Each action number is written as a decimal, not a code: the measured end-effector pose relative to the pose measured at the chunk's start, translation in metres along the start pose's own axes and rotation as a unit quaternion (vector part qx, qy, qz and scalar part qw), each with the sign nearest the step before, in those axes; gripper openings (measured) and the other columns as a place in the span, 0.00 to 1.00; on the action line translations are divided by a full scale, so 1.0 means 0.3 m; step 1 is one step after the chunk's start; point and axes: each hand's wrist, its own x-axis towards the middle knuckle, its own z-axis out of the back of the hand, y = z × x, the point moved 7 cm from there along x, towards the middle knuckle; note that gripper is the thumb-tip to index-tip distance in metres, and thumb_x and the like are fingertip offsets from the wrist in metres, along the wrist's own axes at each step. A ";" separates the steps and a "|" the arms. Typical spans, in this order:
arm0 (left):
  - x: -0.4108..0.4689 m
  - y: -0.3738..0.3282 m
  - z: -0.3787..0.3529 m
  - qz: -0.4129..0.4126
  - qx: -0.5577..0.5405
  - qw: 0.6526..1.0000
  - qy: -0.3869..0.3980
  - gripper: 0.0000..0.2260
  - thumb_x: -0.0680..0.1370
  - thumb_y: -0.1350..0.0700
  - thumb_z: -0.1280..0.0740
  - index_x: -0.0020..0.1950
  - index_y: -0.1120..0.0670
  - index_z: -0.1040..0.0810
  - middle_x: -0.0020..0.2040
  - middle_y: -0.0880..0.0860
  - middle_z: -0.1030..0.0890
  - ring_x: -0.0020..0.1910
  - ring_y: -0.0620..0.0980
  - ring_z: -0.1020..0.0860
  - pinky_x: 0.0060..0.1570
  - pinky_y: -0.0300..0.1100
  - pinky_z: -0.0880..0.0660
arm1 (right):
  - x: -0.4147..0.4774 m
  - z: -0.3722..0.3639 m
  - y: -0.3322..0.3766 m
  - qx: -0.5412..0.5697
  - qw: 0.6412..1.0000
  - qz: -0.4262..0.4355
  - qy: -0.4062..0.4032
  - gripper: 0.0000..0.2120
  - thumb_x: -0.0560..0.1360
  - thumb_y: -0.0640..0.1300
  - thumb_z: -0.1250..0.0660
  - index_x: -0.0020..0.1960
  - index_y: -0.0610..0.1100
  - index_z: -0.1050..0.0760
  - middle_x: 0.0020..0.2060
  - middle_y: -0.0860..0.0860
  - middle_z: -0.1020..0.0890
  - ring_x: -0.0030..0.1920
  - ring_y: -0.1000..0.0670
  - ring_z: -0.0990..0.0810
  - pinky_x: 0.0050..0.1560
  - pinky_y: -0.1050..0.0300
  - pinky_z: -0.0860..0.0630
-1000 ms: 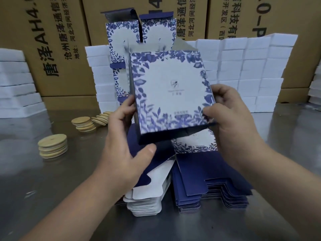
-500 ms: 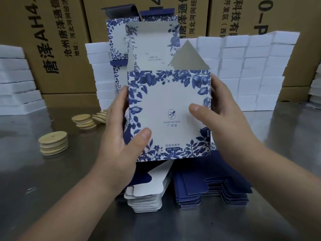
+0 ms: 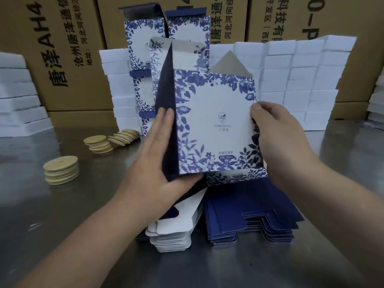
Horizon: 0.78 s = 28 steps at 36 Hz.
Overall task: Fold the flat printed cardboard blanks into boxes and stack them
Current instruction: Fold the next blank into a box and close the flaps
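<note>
My left hand [image 3: 158, 154] lies flat-fingered on the navy side panel of the half-opened blank [image 3: 216, 125], thumb under its lower edge; my right hand [image 3: 278, 140] pinches the opposite edge, thumb on the printed face. Upright between both grips, the card looks light, stiff yet crease-prone, so I would hold it by the edges
</note>
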 end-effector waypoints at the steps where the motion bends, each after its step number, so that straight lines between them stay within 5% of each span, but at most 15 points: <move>1: 0.001 0.012 0.010 0.021 -0.034 0.999 -0.023 0.40 0.65 0.43 0.31 0.65 0.21 0.53 0.74 0.34 0.43 0.71 0.33 0.42 0.71 0.42 0.41 | -0.004 -0.008 0.009 0.002 1.000 0.005 0.013 0.06 0.79 0.50 0.40 0.46 0.52 0.25 0.38 0.57 0.20 0.29 0.64 0.23 0.27 0.69 0.28; 4: -0.006 0.043 0.058 0.046 -0.096 0.985 -0.134 0.32 0.68 0.44 0.34 0.71 0.42 0.36 0.58 0.32 0.25 0.55 0.22 0.31 0.50 0.18 0.36 | -0.016 -0.047 0.031 0.040 0.996 0.001 0.079 0.09 0.80 0.47 0.41 0.46 0.50 0.23 0.40 0.57 0.17 0.38 0.58 0.19 0.35 0.62 0.23; 7: -0.004 0.040 0.075 0.037 -0.153 0.975 -0.158 0.16 0.72 0.48 0.38 0.59 0.39 0.33 0.46 0.23 0.25 0.48 0.22 0.28 0.42 0.18 0.33 | -0.025 -0.063 0.041 0.046 0.994 0.007 0.096 0.09 0.80 0.48 0.42 0.46 0.50 0.23 0.43 0.55 0.17 0.38 0.55 0.20 0.35 0.59 0.23; 10: 0.007 0.055 0.057 0.066 -0.230 0.964 -0.116 0.17 0.72 0.48 0.39 0.59 0.34 0.33 0.52 0.28 0.23 0.54 0.31 0.25 0.50 0.31 0.25 | -0.038 -0.069 0.037 0.020 0.994 0.018 0.107 0.07 0.77 0.50 0.38 0.44 0.51 0.24 0.39 0.58 0.20 0.40 0.57 0.21 0.38 0.60 0.25; 13: 0.001 0.049 0.049 0.055 -0.178 0.978 -0.093 0.25 0.71 0.50 0.36 0.61 0.27 0.37 0.67 0.35 0.30 0.67 0.37 0.33 0.66 0.46 0.33 | -0.043 -0.069 0.037 0.021 0.992 0.018 0.121 0.07 0.72 0.55 0.33 0.46 0.53 0.23 0.38 0.65 0.21 0.41 0.64 0.22 0.43 0.61 0.27; 18: -0.010 -0.001 0.066 -0.034 -0.056 0.991 -0.120 0.31 0.70 0.55 0.34 0.63 0.25 0.39 0.69 0.28 0.40 0.68 0.29 0.40 0.66 0.26 0.41 | -0.053 -0.061 0.102 0.026 0.986 0.106 0.126 0.22 0.63 0.48 0.35 0.57 0.56 0.30 0.50 0.65 0.23 0.51 0.63 0.23 0.41 0.73 0.29; 22: -0.012 -0.027 0.060 -0.114 0.027 0.985 -0.123 0.26 0.69 0.61 0.32 0.61 0.41 0.36 0.71 0.39 0.47 0.71 0.32 0.45 0.68 0.29 0.43 | -0.077 -0.076 0.143 0.053 0.970 0.171 0.162 0.24 0.65 0.37 0.39 0.58 0.55 0.34 0.54 0.61 0.25 0.57 0.59 0.24 0.51 0.67 0.26; 25: -0.016 -0.035 0.064 -0.121 0.065 0.982 -0.129 0.20 0.68 0.51 0.34 0.58 0.47 0.33 0.71 0.47 0.45 0.69 0.26 0.47 0.62 0.22 0.44 | -0.081 -0.076 0.132 0.029 0.971 0.183 0.153 0.25 0.64 0.35 0.40 0.58 0.55 0.34 0.49 0.59 0.25 0.54 0.59 0.23 0.56 0.63 0.26; 28: -0.017 -0.010 0.071 -0.089 -0.031 0.988 -0.124 0.14 0.69 0.49 0.36 0.53 0.44 0.34 0.69 0.50 0.36 0.70 0.41 0.37 0.68 0.42 0.36 | -0.071 -0.062 0.106 -0.002 0.977 0.170 0.129 0.23 0.70 0.33 0.36 0.58 0.55 0.33 0.41 0.59 0.27 0.44 0.63 0.25 0.46 0.68 0.27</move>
